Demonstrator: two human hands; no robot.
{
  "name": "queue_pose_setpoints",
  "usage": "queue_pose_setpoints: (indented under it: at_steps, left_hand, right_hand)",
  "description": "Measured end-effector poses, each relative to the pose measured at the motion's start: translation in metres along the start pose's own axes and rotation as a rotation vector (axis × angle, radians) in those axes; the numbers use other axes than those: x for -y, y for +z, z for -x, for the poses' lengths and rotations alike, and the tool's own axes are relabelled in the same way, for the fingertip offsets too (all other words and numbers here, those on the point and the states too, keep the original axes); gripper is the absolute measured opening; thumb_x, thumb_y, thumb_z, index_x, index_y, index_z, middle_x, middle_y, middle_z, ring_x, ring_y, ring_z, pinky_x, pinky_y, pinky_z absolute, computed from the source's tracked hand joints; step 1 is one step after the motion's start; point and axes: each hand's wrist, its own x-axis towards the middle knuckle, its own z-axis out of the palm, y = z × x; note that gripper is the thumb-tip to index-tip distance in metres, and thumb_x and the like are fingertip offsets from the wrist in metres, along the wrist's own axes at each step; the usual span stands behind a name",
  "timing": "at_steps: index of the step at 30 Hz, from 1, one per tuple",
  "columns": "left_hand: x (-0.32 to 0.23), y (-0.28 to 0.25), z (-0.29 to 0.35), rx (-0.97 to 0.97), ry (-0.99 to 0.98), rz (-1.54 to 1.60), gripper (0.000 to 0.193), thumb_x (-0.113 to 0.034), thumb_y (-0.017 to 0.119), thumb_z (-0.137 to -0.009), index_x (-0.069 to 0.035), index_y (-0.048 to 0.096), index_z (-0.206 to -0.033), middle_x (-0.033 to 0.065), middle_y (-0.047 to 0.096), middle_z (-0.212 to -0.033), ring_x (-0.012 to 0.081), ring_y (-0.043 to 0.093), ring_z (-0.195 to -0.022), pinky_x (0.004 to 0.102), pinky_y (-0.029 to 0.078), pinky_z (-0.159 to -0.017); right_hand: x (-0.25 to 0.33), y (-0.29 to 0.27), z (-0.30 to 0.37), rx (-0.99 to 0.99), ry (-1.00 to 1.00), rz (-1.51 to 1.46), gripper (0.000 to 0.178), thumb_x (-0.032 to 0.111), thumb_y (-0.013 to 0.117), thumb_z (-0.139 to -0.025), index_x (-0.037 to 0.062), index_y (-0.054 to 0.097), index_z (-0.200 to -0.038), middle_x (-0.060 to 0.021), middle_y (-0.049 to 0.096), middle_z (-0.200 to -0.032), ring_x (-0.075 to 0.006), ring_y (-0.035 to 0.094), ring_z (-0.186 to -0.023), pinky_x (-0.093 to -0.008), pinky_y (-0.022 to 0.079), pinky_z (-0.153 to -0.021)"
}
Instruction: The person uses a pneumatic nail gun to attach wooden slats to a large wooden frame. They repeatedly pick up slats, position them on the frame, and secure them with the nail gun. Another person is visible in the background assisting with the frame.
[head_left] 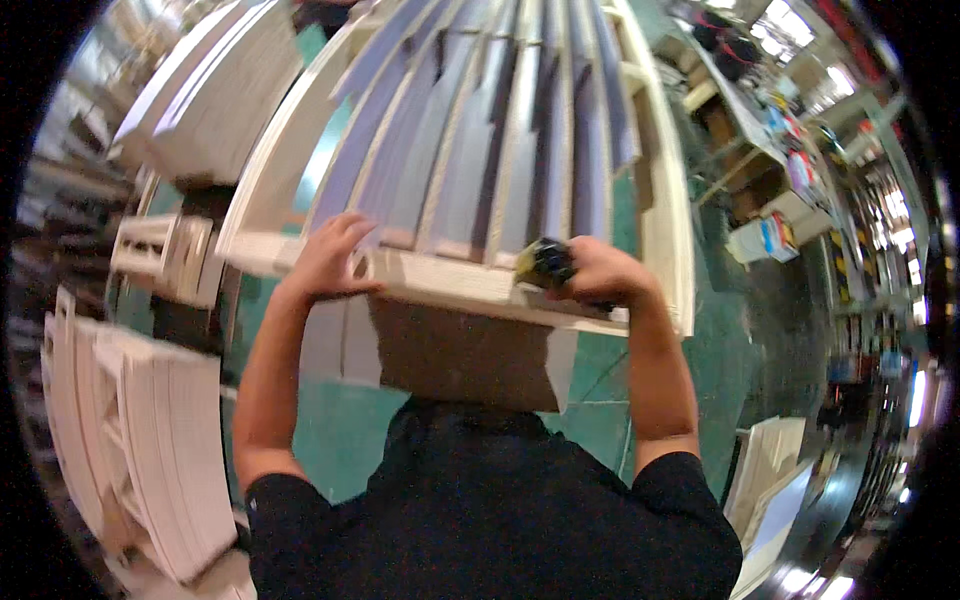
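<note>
In front of me lies a pale wooden frame (455,278) with long grey-violet slats (460,150) running away from me inside it. My left hand (335,258) is closed over the near rail, left of its middle, fingers on top and thumb lower down with a gap between them. Near the right end of the same rail, my right hand (598,272) grips a black and yellow power tool (546,264). The tool is held just over the rail; blur hides its tip, so I cannot tell whether it touches the wood.
Stacked pale wooden panels (175,440) stand at the lower left, with a small wooden crate frame (165,255) beyond. Large boards (215,100) are piled at the far left. A cluttered workbench (745,130) runs along the right. More boards (770,480) lean at the lower right.
</note>
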Motion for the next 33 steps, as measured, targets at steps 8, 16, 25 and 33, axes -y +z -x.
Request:
queue_pose_setpoints:
  at_steps: [8,16,25,33]
  left_hand:
    - [0.032,0.007,0.009,0.068,0.085,0.023,0.105,-0.045,0.096,-0.057,-0.010,0.051,-0.145,0.0195,0.045,-0.150,0.0419,0.041,-0.140,0.0511,0.041,-0.115]
    - [0.082,0.011,0.001,0.084,0.121,0.179,0.120,-0.044,0.095,-0.056,0.000,0.041,-0.153,0.0222,0.024,-0.167,0.0407,0.035,-0.149,0.0438,0.037,-0.120]
    - [0.117,0.001,0.003,0.120,0.208,0.091,0.116,-0.041,0.096,-0.053,0.002,0.045,-0.148,0.0142,0.028,-0.168,0.0377,0.042,-0.145,0.0436,0.044,-0.114]
    - [0.121,0.011,-0.002,0.168,0.141,0.243,0.107,-0.039,0.095,-0.052,-0.003,0.050,-0.142,0.0035,0.034,-0.167,0.0344,0.059,-0.131,0.0475,0.055,-0.097]
  right_hand:
    - [0.026,0.004,0.000,0.062,-0.062,-0.260,0.035,0.006,0.081,-0.077,0.0013,0.071,-0.111,-0.0020,0.068,-0.084,-0.0103,0.058,-0.070,-0.0297,0.049,-0.061]
    - [-0.014,-0.002,-0.006,0.079,0.112,-0.155,0.050,0.005,0.083,-0.077,0.0031,0.067,-0.124,-0.0067,0.075,-0.104,-0.0131,0.067,-0.088,-0.0329,0.057,-0.078]
    - [0.118,0.000,-0.026,0.145,0.084,-0.045,0.044,0.009,0.084,-0.080,0.0037,0.068,-0.121,-0.0073,0.075,-0.102,-0.0120,0.068,-0.085,-0.0293,0.056,-0.075]
    - [0.228,0.038,-0.112,0.271,-0.047,0.075,0.043,0.010,0.080,-0.077,0.0047,0.069,-0.118,-0.0080,0.075,-0.098,-0.0173,0.066,-0.086,-0.0344,0.055,-0.082]
